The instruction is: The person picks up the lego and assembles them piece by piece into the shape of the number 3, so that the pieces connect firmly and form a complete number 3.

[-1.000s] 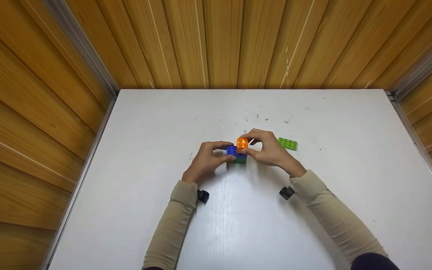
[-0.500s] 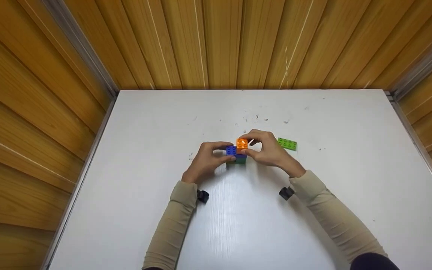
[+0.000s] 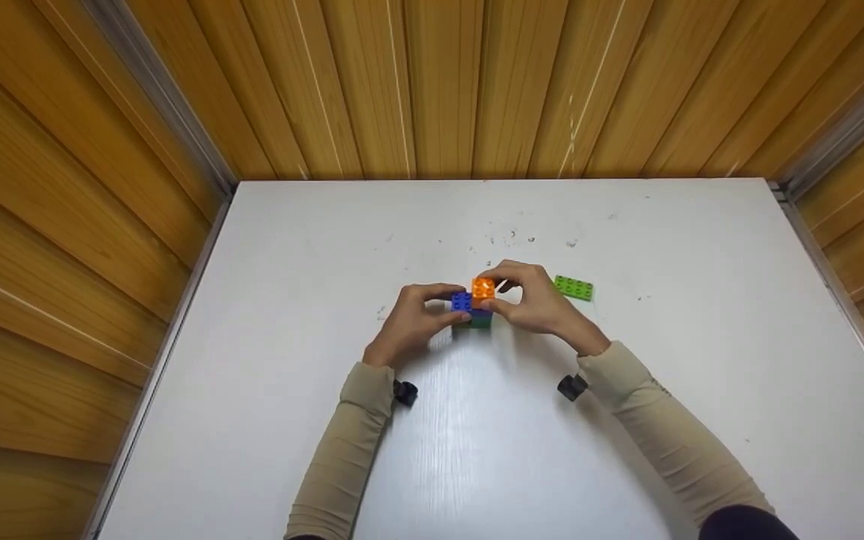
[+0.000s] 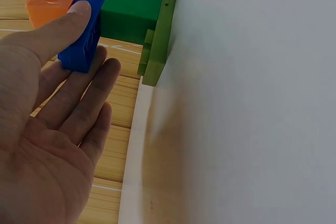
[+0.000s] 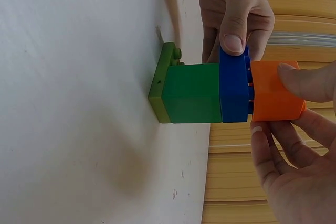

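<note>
Nothing shifted; right hand pinches orange block

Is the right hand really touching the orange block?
Touching. The right wrist view shows the right hand pinching the orange block, its thumb lying on the block's side.

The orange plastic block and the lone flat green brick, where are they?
Orange plastic block [image 5: 269, 94]: right wrist view, on its smooth side.
Lone flat green brick [image 3: 574, 288]: head view, on its studded top.
</note>
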`<state>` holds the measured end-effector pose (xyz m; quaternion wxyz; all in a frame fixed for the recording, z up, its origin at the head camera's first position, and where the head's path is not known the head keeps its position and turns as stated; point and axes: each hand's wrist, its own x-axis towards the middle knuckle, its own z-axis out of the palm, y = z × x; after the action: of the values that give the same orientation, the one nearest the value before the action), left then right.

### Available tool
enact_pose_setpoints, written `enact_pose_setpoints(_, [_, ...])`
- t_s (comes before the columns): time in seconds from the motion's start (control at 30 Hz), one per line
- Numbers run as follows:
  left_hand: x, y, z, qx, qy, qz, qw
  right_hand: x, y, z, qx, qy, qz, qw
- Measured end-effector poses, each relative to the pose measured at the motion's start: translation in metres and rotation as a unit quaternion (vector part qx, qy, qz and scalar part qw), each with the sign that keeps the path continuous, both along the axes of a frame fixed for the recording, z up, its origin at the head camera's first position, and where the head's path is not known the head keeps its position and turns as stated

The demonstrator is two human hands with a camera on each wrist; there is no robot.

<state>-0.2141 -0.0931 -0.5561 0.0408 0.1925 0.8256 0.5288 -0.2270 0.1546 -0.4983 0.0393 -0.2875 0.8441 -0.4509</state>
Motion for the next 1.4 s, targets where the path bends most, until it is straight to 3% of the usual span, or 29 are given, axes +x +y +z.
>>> enact_pose_setpoints(1.4, [0.0013,0.0006,-0.0004,0.0,-0.002,0.002,1.0,0.003,0.0025,-0.0034,0.01,0.016,0.005,1.0])
